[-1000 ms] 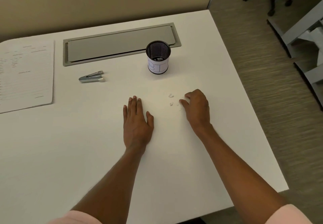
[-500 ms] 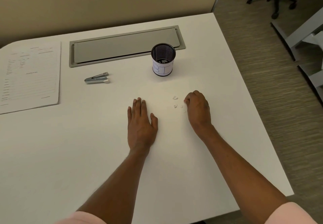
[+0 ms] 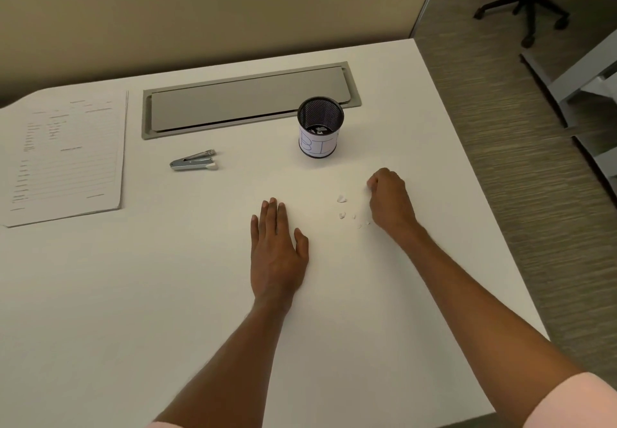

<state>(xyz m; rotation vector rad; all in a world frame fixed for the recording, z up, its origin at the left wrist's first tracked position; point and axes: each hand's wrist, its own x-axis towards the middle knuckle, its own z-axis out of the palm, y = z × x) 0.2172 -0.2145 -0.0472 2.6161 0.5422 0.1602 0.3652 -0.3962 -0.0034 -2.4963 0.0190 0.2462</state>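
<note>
My left hand point(image 3: 277, 254) lies flat, palm down, on the white desk point(image 3: 133, 294), fingers straight. My right hand point(image 3: 387, 199) hovers just right of several tiny white paper scraps point(image 3: 341, 207). Its fingers are curled in and its fingertips are pinched together on what seems to be a tiny scrap, mostly hidden by the fingers. Beyond the scraps stands a black mesh cup point(image 3: 320, 127) with a white label, upright, with a few scraps at its bottom. The right hand sits a short way in front and to the right of the cup.
A metal staple remover point(image 3: 193, 161) lies left of the cup. A stack of printed sheets point(image 3: 63, 154) rests at the far left. A grey cable hatch point(image 3: 250, 98) is set into the desk at the back. The desk's right edge borders carpet, with an office chair base point(image 3: 524, 7) beyond.
My right hand curled its fingers at the scraps, then lifted slightly away toward the cup. My left hand stayed flat. The view shifted a little.
</note>
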